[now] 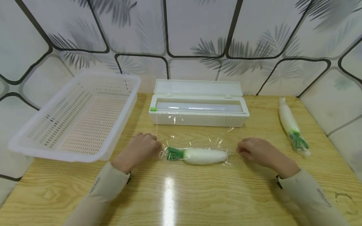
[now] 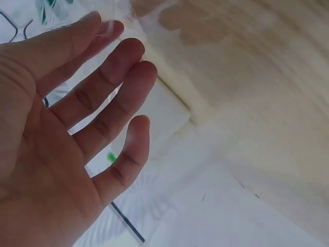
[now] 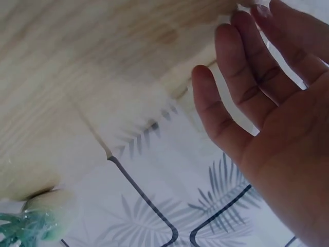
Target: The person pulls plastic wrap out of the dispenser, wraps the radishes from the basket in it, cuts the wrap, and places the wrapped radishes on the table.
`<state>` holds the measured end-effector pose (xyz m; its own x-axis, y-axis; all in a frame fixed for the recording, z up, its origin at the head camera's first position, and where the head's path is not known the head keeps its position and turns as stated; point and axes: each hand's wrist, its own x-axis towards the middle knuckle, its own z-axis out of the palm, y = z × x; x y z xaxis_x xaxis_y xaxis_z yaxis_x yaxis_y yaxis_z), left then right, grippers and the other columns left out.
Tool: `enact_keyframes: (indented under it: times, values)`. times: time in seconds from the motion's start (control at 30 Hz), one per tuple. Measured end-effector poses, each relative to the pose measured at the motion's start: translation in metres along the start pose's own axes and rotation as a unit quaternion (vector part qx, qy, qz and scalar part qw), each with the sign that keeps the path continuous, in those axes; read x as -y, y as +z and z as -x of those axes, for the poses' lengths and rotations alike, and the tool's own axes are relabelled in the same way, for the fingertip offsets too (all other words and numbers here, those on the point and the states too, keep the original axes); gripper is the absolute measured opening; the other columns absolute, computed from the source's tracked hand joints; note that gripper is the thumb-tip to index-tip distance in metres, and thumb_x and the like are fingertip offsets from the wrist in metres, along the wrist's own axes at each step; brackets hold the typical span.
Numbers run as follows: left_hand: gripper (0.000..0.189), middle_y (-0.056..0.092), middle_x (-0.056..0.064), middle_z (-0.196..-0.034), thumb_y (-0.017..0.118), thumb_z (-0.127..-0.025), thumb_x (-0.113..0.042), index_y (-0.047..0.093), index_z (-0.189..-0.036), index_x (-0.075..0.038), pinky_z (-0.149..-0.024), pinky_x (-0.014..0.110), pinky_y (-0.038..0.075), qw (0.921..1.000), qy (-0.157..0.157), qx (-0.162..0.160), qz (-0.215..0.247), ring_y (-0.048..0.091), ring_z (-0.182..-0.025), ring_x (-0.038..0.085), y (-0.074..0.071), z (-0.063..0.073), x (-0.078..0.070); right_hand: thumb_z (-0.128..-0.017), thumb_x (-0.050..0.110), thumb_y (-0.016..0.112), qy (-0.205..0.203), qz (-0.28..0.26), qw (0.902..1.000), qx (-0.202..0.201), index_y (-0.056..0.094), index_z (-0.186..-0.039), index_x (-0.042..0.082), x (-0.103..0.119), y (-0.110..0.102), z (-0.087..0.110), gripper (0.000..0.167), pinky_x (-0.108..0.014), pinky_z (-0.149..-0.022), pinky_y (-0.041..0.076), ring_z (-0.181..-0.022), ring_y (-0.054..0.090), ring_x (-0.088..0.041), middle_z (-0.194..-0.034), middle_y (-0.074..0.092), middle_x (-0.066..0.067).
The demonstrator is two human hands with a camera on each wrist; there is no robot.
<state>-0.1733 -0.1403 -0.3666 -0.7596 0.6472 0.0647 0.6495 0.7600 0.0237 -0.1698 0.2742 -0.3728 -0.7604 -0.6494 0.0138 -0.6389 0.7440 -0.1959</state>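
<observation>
A white radish with trimmed green stalks lies sideways on the table, covered by clear cling film that reaches back to the dispenser box. My left hand is beside the stalk end and pinches the film's left edge between thumb and index finger; in the left wrist view that hand's other fingers are loosely bent. Off the radish's tip, my right hand pinches the film's right edge. The right wrist view shows this hand with thumb and index fingertip together near the top edge.
Behind the radish stands a white dispenser box, lid up, a film roll inside and a green slider at its left. A white plastic basket sits at left. Another film-wrapped radish lies at right. A patterned wall borders the table.
</observation>
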Motion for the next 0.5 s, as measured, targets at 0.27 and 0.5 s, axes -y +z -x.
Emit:
enact_keyframes:
  times: [0.27,0.5]
  values:
    - [0.016,0.073,0.010,-0.098,0.076,-0.091,-0.008,0.075,-0.106,-0.003,-0.075,0.040,0.059,0.9977,0.004,-0.065,-0.017,0.068,-0.084,0.026,-0.013,0.006,0.000,-0.085,0.003,0.078,0.009,0.008,0.9987,-0.049,0.071,-0.101,0.004,0.007,-0.016,0.009,0.018,-0.035,-0.060,0.052,-0.073,0.061,-0.015,-0.088,0.065,0.000]
    - [0.036,0.068,0.009,-0.108,0.080,-0.089,-0.024,0.070,-0.116,-0.003,-0.081,0.037,0.057,0.9902,0.097,-0.090,0.044,0.066,-0.098,0.024,-0.012,0.005,-0.016,-0.079,0.019,0.088,-0.126,-0.001,0.9829,-0.135,0.069,-0.112,0.003,0.027,-0.005,-0.003,0.042,-0.041,-0.071,0.057,-0.092,0.065,-0.024,-0.105,0.065,-0.006]
